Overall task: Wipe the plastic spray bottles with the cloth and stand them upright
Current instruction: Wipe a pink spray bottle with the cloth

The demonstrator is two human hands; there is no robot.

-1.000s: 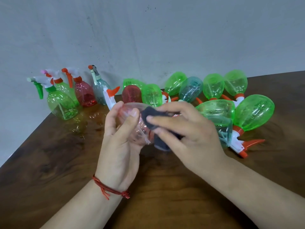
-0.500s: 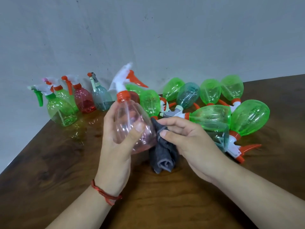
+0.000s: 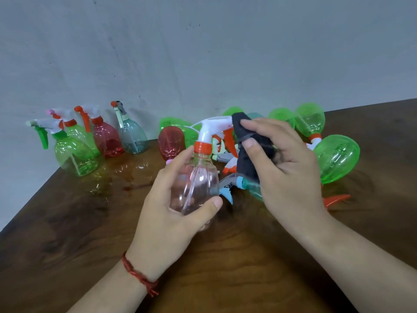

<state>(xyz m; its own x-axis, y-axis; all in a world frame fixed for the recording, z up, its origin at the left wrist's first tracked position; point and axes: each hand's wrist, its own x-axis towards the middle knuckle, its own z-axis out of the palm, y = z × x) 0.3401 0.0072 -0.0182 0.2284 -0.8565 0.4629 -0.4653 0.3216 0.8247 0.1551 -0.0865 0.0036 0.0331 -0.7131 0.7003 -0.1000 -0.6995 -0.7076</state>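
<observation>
Gripping a pale pink spray bottle round its belly with the left hand: thumb laid across the near face, fingers curled behind. Held upright at the middle of the wooden table, seemingly just clear of the top, though base contact cannot be told.

Pinching a dark grey cloth in the right hand, thumb and fingers curled over the folds and pressed against the right side of the white trigger head.

Looks empty, so probably very light. Thin clear walls, likely to dent under a hard squeeze rather than crack. Smooth ribbed plastic, possibly slippery if the cloth is damp. Best taken round the belly, as now, or at the orange collar, which seems stiffest. Better not lifted by the trigger lever, since it would probably pivot. Wide base, so should stand readily once set down flat.

Standing upright at the far left by the wall: a cluster of bottles, among them a green one, a red one and a grey-blue one.

Lying on their sides at the far right: a heap of mostly green bottles, yet to be stood up.
</observation>
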